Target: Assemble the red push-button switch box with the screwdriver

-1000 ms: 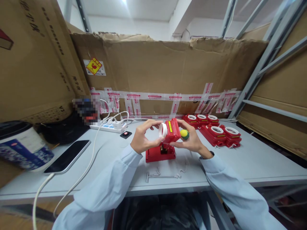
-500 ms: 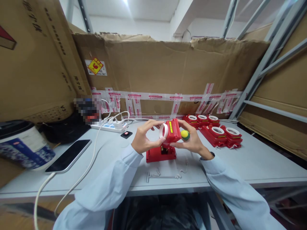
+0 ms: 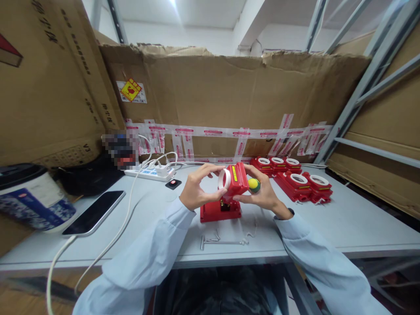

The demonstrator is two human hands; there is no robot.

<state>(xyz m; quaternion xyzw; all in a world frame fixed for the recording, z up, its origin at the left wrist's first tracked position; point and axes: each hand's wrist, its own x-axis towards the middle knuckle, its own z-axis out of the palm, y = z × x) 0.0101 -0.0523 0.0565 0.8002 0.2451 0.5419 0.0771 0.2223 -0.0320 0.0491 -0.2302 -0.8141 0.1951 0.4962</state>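
Observation:
Between my two hands is a red box cover (image 3: 239,181) with a white ring and a yellow label, tilted so the ring faces left. My left hand (image 3: 198,188) grips the ring side, thumb below and fingers above. On the other side, my right hand (image 3: 264,194) is closed on the cover, and a round yellow-and-green object (image 3: 253,184) shows against its palm; I cannot make out its kind. Just under the cover, a red box base (image 3: 213,214) rests on the table, with dark and brass-coloured parts inside partly hidden. A T-handle wrench (image 3: 219,243) lies in front, beside several small screws (image 3: 215,236).
Several red boxes with white rings (image 3: 298,179) stand at the back right. To the left are a phone (image 3: 95,213), a white cable (image 3: 129,205), a power strip (image 3: 154,174) and a bucket (image 3: 36,201). A cardboard sheet (image 3: 210,92) walls off the table's back.

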